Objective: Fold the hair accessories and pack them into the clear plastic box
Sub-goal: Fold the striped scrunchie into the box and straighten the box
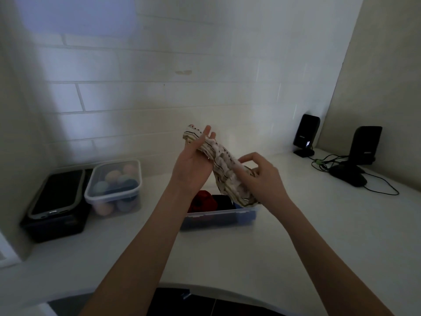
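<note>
Left hand (192, 164): gripped the upper end of a crumpled, striped cream fabric hair accessory (224, 169).
Right hand (265, 176): pinched its lower end.
Clear plastic box (218, 216): rectangular, on the desk (227, 254) below both hands.

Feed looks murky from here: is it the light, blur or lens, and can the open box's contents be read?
Head view: dim, shadowed left; wide-angle bends the wall tiles; striped cloth between left hand and right hand is soft; clear box shows red and dark items only.
</note>
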